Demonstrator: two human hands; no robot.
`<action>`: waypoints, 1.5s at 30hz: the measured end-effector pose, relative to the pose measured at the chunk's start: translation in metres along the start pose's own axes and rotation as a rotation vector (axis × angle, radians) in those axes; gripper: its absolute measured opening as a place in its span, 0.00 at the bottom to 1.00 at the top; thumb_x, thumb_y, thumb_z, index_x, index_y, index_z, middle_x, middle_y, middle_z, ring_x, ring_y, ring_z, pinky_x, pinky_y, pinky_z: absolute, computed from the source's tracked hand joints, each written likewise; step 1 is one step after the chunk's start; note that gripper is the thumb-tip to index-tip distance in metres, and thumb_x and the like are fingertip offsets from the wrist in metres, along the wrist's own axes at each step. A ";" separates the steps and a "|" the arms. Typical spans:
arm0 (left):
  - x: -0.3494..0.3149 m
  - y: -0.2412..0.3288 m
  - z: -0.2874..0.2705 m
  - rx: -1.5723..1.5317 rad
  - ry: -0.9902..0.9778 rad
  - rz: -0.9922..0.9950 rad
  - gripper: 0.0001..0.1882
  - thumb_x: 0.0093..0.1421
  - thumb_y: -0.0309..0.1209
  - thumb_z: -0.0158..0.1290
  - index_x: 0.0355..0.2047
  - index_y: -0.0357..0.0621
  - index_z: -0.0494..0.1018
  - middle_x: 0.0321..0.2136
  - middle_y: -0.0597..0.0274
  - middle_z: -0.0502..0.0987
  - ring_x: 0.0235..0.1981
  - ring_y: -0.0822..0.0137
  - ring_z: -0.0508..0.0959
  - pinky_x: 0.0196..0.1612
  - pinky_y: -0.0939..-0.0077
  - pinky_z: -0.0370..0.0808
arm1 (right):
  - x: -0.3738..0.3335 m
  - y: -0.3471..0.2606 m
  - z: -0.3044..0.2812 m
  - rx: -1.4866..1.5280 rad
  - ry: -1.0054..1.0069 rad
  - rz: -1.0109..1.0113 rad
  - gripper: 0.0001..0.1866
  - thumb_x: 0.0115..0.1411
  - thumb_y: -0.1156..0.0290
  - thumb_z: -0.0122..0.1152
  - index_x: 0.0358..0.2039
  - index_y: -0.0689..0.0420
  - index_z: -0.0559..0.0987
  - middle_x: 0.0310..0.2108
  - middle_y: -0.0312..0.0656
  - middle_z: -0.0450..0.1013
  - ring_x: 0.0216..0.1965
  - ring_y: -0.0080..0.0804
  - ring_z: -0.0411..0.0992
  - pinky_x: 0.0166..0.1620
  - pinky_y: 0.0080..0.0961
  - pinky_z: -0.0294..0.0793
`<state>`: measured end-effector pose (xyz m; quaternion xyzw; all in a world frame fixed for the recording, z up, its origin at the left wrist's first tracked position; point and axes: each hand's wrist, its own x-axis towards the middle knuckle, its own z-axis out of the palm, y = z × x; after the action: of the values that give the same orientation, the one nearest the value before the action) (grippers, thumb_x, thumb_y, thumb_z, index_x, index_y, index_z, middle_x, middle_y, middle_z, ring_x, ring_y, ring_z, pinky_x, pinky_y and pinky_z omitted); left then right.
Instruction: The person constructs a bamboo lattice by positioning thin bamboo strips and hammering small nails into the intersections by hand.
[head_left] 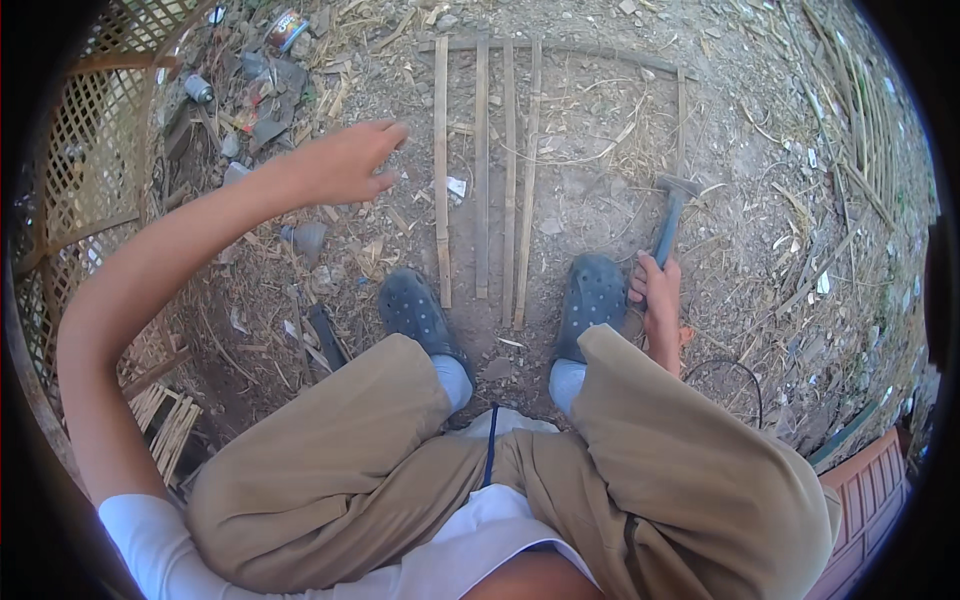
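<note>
My right hand [657, 288] is wrapped round the grip of a hammer [667, 232], held beside my right shoe with its head pointing away from me. My left hand [350, 163] reaches in over the ground at the left, thumb and fingers apart, with nothing visible in it. Just right of its fingertips lies a long thin wooden slat [442, 180]. Several such slats run roughly side by side toward me, among them a greyer slat [482, 170]. Their far ends meet a crosswise wooden strip [590, 48]. A shorter slat [682, 120] lies near that strip's right end, beyond the hammer head.
My dark clogs [415, 312] flank the slats' near ends. A wooden lattice [85, 150] stands at the left, near a spray can [199, 88] and a printed tin [287, 31]. Long thin sticks [862, 120] lie far right; a reddish-brown slatted plastic piece [865, 510] sits near right.
</note>
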<state>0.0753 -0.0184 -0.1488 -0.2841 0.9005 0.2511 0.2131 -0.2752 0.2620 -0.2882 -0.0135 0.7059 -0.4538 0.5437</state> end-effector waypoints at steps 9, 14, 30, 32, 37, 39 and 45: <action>0.228 -0.038 -0.004 0.080 0.357 0.174 0.26 0.63 0.40 0.53 0.53 0.33 0.64 0.48 0.45 0.70 0.53 0.47 0.72 0.55 0.55 0.71 | -0.001 0.000 0.007 -0.128 0.099 0.026 0.06 0.65 0.73 0.55 0.33 0.58 0.68 0.16 0.27 0.59 0.12 0.15 0.56 0.14 0.17 0.53; 0.295 -0.057 -0.003 0.169 0.285 0.243 0.29 0.61 0.47 0.56 0.51 0.33 0.68 0.42 0.43 0.75 0.49 0.47 0.74 0.53 0.55 0.71 | 0.001 0.005 0.008 -0.180 0.199 -0.044 0.08 0.64 0.72 0.56 0.29 0.60 0.70 0.15 0.31 0.61 0.13 0.18 0.57 0.16 0.22 0.57; 0.140 0.040 -0.204 -0.007 0.354 0.007 0.26 0.47 0.48 0.67 0.31 0.34 0.77 0.21 0.50 0.78 0.27 0.57 0.79 0.31 0.61 0.73 | -0.064 -0.014 -0.028 -0.483 0.472 -0.656 0.09 0.60 0.74 0.64 0.36 0.66 0.76 0.23 0.33 0.64 0.25 0.20 0.58 0.27 0.21 0.59; 0.105 0.051 -0.233 0.166 0.528 0.029 0.23 0.49 0.45 0.66 0.29 0.34 0.78 0.20 0.53 0.77 0.23 0.60 0.77 0.28 0.63 0.71 | -0.057 -0.014 -0.039 -0.385 0.546 -0.666 0.10 0.60 0.73 0.64 0.36 0.66 0.76 0.23 0.33 0.65 0.25 0.20 0.58 0.27 0.21 0.59; 0.015 0.106 -0.277 0.073 0.660 0.073 0.19 0.55 0.41 0.63 0.29 0.33 0.76 0.21 0.50 0.77 0.26 0.56 0.77 0.30 0.62 0.71 | -0.032 -0.014 -0.068 -0.734 0.864 -0.478 0.16 0.58 0.62 0.67 0.43 0.58 0.77 0.30 0.42 0.76 0.29 0.38 0.74 0.35 0.37 0.70; -0.010 0.113 -0.273 0.256 0.936 0.099 0.18 0.60 0.40 0.58 0.30 0.31 0.76 0.26 0.44 0.77 0.33 0.50 0.77 0.37 0.58 0.72 | -0.014 -0.011 -0.077 -0.933 0.748 -0.569 0.19 0.61 0.60 0.64 0.45 0.61 0.77 0.33 0.46 0.77 0.32 0.39 0.76 0.37 0.32 0.73; -0.043 0.147 -0.265 0.350 1.182 0.250 0.12 0.65 0.32 0.50 0.37 0.33 0.66 0.37 0.43 0.73 0.40 0.43 0.74 0.42 0.53 0.72 | 0.018 -0.043 -0.113 -1.158 0.494 -0.395 0.19 0.61 0.59 0.63 0.46 0.60 0.77 0.37 0.48 0.78 0.36 0.40 0.77 0.41 0.34 0.74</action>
<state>-0.0472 -0.0482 0.1302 -0.2283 0.9203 -0.0764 -0.3085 -0.3911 0.2982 -0.2735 -0.3284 0.9241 -0.0818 0.1773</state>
